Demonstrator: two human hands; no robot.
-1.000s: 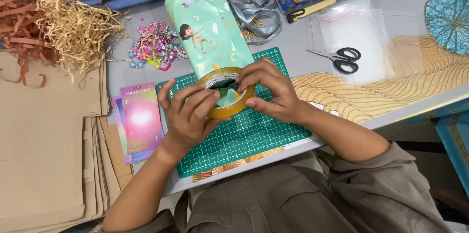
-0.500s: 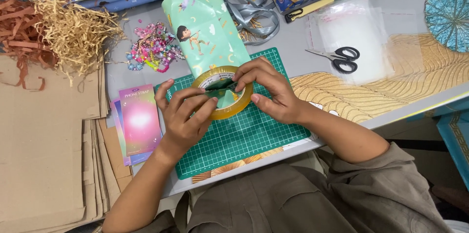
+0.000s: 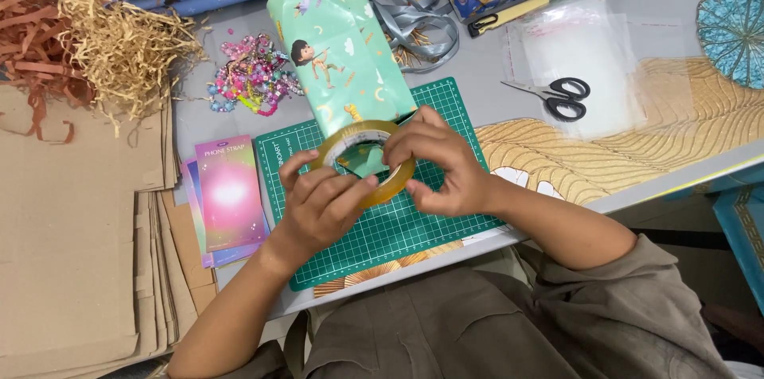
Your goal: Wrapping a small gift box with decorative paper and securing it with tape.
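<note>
A roll of clear tape (image 3: 348,140) with a yellowish rim is held over the green cutting mat (image 3: 446,220). My left hand (image 3: 318,204) grips its near left side, fingers curled on the rim. My right hand (image 3: 434,160) holds the right side, thumb and fingers pinching at the roll's outer edge. Just behind the roll lies a box wrapped in mint green cartoon paper (image 3: 338,49), its near end reaching the mat.
Black scissors (image 3: 557,97) lie on a clear plastic bag to the right. Pink cards (image 3: 227,188) sit left of the mat, colourful beads (image 3: 251,77) behind them. Shredded paper (image 3: 111,37) and brown cardboard sheets (image 3: 72,236) fill the left. Silver ribbon (image 3: 418,17) and wrapped boxes line the back.
Both hands have stayed on the tape roll, turning it slightly with the fingers shifting along the rim. The wrapped box has not moved.
</note>
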